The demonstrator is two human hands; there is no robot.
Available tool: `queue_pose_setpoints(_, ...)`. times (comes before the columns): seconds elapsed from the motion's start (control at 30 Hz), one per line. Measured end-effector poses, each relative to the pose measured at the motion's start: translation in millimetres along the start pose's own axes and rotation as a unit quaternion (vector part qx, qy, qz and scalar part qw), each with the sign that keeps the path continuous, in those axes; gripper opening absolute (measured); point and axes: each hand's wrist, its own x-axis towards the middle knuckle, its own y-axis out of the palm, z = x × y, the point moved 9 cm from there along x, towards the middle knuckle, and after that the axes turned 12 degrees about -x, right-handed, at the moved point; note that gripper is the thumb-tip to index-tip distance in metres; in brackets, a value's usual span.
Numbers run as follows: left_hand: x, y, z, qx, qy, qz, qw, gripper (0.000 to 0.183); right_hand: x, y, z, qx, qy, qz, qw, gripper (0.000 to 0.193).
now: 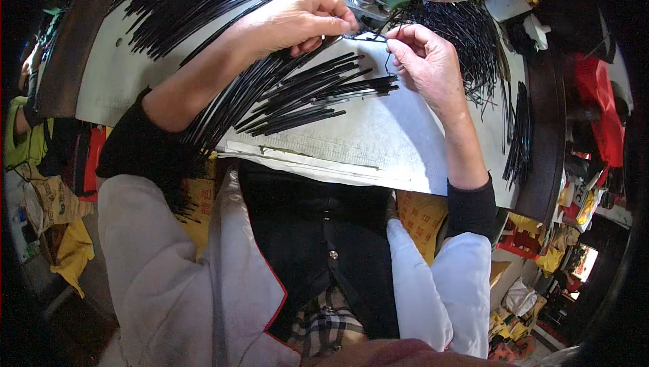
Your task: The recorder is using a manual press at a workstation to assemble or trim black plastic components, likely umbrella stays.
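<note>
Beneath the metal head of a sewing machine (365, 3), my two hands meet over a white worktop. My left hand (304, 23) is closed, thumb and forefinger pinched beside the machine's foot; what lies between the fingertips is hidden. In my right hand (429, 62), thumb and fingers pinch a thin black strip (387, 62), which hangs down bent from the fingertips. Just below my hands, a fan of straight black strips (318, 93) lies across the worktop. Under my left forearm runs a longer bunch of black strips (226, 106).
A large pile of black strips (193, 5) spreads at the far left. A tangled heap (449, 35) lies right of the machine, with a smaller bundle (519, 137) near the right edge. The white worktop (399, 140) has a ruler-marked front edge. A white cone-shaped spool (508, 3) stands far right.
</note>
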Motion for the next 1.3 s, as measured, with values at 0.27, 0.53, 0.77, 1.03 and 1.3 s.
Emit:
queue_pose_setpoints(0.27,-13.7,21.3,-18.0,0.066,0.000,0.019,0.998,0.031,1.9,3.5,-12.4,0.053,0.010,0.009,0.998,0.010)
queue_pose_setpoints(0.53,-19.9,56.3,-43.1,0.401,0.250,0.016,0.881,0.019,4.3,3.0,-24.0,0.072,0.039,0.032,0.996,0.015)
queue_pose_setpoints(0.77,-19.2,70.8,-43.0,0.458,0.265,0.053,0.847,0.024,2.1,9.5,-23.7,0.071,0.019,0.064,0.995,0.015)
queue_pose_setpoints(1.03,-19.9,66.8,-38.8,0.487,0.286,0.060,0.823,0.007,3.2,10.1,-21.0,0.042,0.010,0.063,0.997,0.014)
queue_pose_setpoints(1.3,-18.1,27.0,-45.0,0.429,0.211,-0.028,0.878,0.019,6.3,7.7,-23.3,0.107,0.040,0.053,0.992,0.016)
